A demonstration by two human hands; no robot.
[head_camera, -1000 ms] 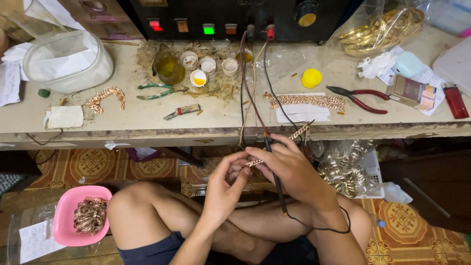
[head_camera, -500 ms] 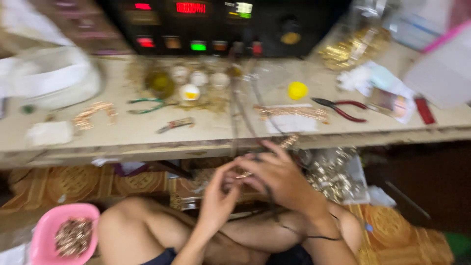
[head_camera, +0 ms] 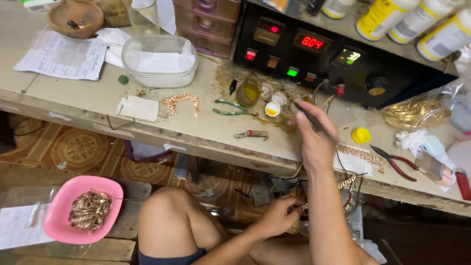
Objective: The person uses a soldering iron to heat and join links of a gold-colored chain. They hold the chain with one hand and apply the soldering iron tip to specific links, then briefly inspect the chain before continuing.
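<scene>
Right hand (head_camera: 318,142), centre right of the frame, raised over the bench edge, fingers pinched around a thin dark pen-like tool (head_camera: 308,117) with a trailing black cable; tip aimed at the cluster of small round pots (head_camera: 273,109) by a squat glass jar of yellowish liquid (head_camera: 248,92). Left hand (head_camera: 279,216), lower centre, below the bench, fingertips closed on one end of a gold link chain (head_camera: 343,184), its far end rising toward the bench edge.

On the worn, stained benchtop (head_camera: 88,98): another flat woven gold chain (head_camera: 360,156) lying on a white paper slip at right of the raised hand, a short coppery chain (head_camera: 182,101) in the middle left, green-handled pliers (head_camera: 234,108), red-handled pliers (head_camera: 395,162), a yellow round cap (head_camera: 361,135), a translucent plastic tub (head_camera: 159,60) with white tissue inside. Upper right, a black boxy power unit (head_camera: 314,54) with red digits and lit coloured buttons. Far right, a crinkled clear bag of gold bangles (head_camera: 414,114). Lower left of the frame, a glossy pink plastic bowl (head_camera: 56,216) heaped with coppery chain, on rough wooden planks.
</scene>
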